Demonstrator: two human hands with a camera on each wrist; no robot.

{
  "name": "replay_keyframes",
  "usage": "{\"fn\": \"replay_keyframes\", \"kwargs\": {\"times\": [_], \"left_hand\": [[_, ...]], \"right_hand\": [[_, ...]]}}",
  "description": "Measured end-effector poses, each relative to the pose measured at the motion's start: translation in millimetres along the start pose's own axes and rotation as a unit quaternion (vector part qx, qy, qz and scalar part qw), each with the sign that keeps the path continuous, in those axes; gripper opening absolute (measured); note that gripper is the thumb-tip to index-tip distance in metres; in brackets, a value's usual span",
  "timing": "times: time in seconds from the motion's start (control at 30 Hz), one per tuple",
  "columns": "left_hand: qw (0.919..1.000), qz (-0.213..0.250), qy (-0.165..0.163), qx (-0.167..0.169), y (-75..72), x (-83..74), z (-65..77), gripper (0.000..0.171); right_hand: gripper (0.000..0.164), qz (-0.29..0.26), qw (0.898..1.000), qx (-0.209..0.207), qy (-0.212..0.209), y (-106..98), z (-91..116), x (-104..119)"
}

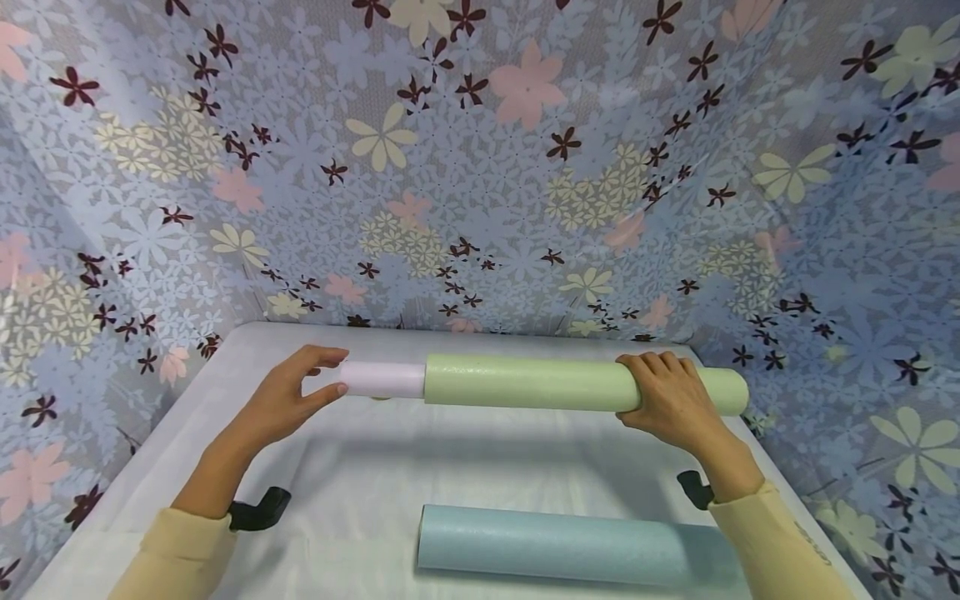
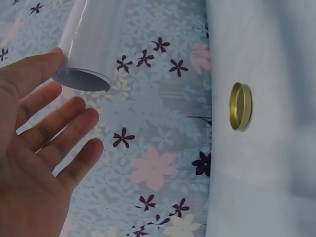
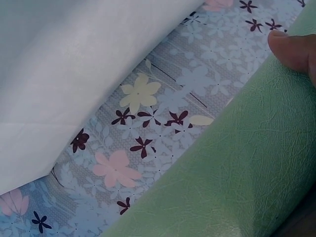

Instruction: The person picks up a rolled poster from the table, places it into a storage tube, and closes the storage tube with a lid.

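My right hand (image 1: 667, 396) grips a long pale green roll (image 1: 525, 383) near its right end, fingers over the top and thumb on the near side. A narrower white tube (image 1: 386, 379) sticks out of the roll's left end. At the tube's open left end is my left hand (image 1: 288, 396), its thumb touching the side. The other fingers are loosely spread beyond the rim in the left wrist view. In the right wrist view the green roll (image 3: 222, 163) shows a leathery, creased surface, with my right thumb (image 3: 291, 49) on it.
A light blue roll (image 1: 555, 546) lies on the white-covered table (image 1: 337, 475) in front, partly behind my right sleeve. A thin gold ring (image 2: 249, 108) stands on the table beneath the white tube. Flowered cloth (image 1: 480, 167) hangs at the back and sides.
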State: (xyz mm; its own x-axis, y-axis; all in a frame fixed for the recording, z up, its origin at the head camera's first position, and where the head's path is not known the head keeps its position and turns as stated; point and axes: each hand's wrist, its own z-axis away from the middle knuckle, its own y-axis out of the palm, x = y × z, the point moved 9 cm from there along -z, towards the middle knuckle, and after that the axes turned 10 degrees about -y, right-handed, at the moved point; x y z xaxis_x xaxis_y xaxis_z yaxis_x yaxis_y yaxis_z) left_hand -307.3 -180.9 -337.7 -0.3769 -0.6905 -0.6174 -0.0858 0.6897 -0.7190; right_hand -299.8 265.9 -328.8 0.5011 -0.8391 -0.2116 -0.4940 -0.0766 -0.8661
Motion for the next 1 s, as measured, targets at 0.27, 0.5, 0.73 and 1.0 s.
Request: {"fn": "replay_keyframes", "kwargs": {"times": [0.27, 0.5, 0.73, 1.0], "left_hand": [[0.9974, 0.063, -0.018, 0.030, 4.5, 11.9, 4.2, 0.049], [0.9969, 0.072, -0.013, 0.031, 5.5, 18.4, 5.4, 0.048], [0.9953, 0.091, -0.007, 0.033, 6.1, 19.5, 7.0, 0.047], [0.9946, 0.101, 0.000, 0.024, 8.4, 17.3, 5.4, 0.044]], "right_hand": [[0.077, -0.001, 1.000, 0.001, 0.002, -1, 0, 1], [0.075, -0.003, 1.000, 0.002, 0.004, -3, 0, 2], [0.076, -0.004, 1.000, 0.001, 0.003, -4, -1, 3], [0.077, -0.002, 1.000, -0.006, -0.005, -5, -3, 6]]}}
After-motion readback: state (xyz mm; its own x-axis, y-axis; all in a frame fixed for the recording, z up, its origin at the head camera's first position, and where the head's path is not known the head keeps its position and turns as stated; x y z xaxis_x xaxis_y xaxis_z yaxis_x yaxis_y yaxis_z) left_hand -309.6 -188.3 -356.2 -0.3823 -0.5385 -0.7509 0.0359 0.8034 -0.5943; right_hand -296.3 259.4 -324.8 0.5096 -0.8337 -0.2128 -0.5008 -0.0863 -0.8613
